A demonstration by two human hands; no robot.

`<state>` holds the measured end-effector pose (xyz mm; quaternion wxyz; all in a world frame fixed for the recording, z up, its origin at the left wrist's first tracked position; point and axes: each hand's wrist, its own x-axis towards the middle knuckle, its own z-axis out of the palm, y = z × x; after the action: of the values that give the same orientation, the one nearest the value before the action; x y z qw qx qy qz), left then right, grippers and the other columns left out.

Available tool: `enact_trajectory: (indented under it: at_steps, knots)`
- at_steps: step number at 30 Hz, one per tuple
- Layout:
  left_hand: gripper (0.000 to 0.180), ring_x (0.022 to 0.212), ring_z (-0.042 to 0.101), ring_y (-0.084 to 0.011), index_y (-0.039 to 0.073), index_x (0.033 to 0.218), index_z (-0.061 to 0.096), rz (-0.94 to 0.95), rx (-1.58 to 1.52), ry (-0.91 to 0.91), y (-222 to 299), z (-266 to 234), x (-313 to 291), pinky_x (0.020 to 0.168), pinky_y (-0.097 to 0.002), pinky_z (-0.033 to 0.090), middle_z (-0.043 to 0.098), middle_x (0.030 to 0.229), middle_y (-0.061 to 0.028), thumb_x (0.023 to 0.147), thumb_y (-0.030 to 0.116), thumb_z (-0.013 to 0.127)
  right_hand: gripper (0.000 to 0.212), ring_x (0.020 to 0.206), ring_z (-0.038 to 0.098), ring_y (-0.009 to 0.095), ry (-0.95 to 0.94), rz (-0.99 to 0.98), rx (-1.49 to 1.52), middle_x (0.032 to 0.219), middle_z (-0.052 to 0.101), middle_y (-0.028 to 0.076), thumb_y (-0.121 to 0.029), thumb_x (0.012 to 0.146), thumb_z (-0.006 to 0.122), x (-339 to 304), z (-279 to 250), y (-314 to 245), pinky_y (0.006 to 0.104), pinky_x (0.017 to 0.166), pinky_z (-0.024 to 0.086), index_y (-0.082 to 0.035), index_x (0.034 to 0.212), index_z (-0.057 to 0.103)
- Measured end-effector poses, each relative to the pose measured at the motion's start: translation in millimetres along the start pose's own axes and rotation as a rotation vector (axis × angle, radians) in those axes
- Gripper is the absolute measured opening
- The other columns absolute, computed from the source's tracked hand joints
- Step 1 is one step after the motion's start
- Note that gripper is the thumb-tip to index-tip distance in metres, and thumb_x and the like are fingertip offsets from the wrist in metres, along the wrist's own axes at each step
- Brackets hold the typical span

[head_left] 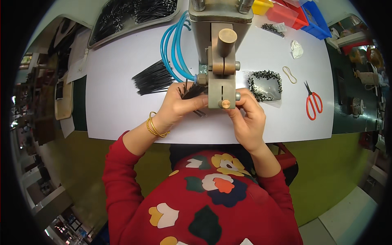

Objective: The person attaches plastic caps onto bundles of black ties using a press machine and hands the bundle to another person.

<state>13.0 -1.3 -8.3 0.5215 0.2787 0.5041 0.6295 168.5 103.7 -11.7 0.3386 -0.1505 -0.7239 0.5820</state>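
A bench press (pixel 221 90) with a metal head stands in front of me, its lower end between my hands. My left hand (pixel 175 105) is closed around a small bundle of thin black strands (pixel 192 90), at the left side of the head. A few strand ends stick out below the thumb. On the other side, my right hand (pixel 250 120) has thumb and fingers drawn together close by the head. Its fingertips are partly behind the press, so what they hold is hidden. More black strands (pixel 153 77) lie in a pile beyond my left hand.
Small black parts surround the bare middle of a clear shallow tray (pixel 267 89) at right. Red-handled scissors (pixel 313 107), a rubber band (pixel 289 75) and crumpled tissue (pixel 297 49) lie farther right. Blue hoses (pixel 178 53) loop beside the press. A metal tray (pixel 134 32) and a blue bin (pixel 320 24) stand behind.
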Motion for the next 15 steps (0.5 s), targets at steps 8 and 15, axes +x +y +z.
enact_trajectory:
  at_steps: [8,15]
  knots:
    - [0.026,0.074,0.056,-0.0081,-0.004,0.097,0.059,0.033,0.002,-0.003,-3.5,0.6,2.0,0.067,-0.0217,0.046,0.062,0.086,-0.0056,0.075,0.01,0.061,0.01,0.069,0.054,0.021,0.046,-0.045,-0.086,0.078,0.058,0.011,0.008,0.07,0.062,-0.1,5.0,3.1,0.0283,0.06,0.044,0.003,0.076,0.057]
    - [0.025,0.071,0.055,-0.0073,-0.004,0.096,0.059,-0.005,-0.005,0.012,-3.4,0.6,1.3,0.064,-0.021,0.046,0.062,0.084,-0.0048,0.075,0.01,0.062,0.011,0.068,0.054,0.022,0.058,-0.117,-0.131,0.077,0.058,0.011,0.008,0.068,0.063,2.4,3.6,4.1,0.0289,0.059,0.043,0.002,0.075,0.057]
